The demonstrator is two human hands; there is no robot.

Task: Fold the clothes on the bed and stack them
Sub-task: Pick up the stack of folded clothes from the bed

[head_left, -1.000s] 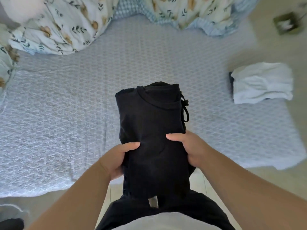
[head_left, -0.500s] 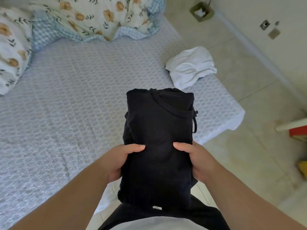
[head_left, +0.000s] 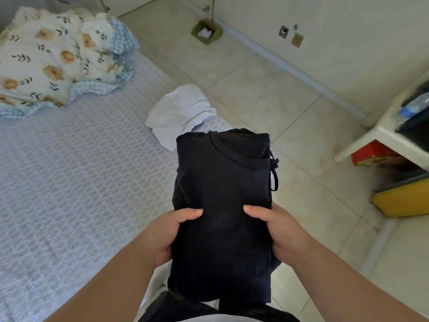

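Observation:
A folded black garment (head_left: 222, 182) with a drawstring on its right edge is held up in front of me, over the bed's right corner. My left hand (head_left: 168, 233) grips its left side, thumb on top and fingers hidden beneath. My right hand (head_left: 278, 228) grips the right side the same way. A folded white garment (head_left: 178, 112) lies on the bed (head_left: 69, 182) near its right edge, just beyond the black one.
A floral duvet (head_left: 53, 61) is bunched at the bed's far left. Tiled floor (head_left: 278, 94) runs along the right, with a small green bin (head_left: 206, 31) by the wall. A white table (head_left: 394, 131) with red and yellow items below stands at the right.
My view has swung to the right, bringing the floor, wall and table into sight. Both hands keep the same hold on the black garment, now nearer the white one.

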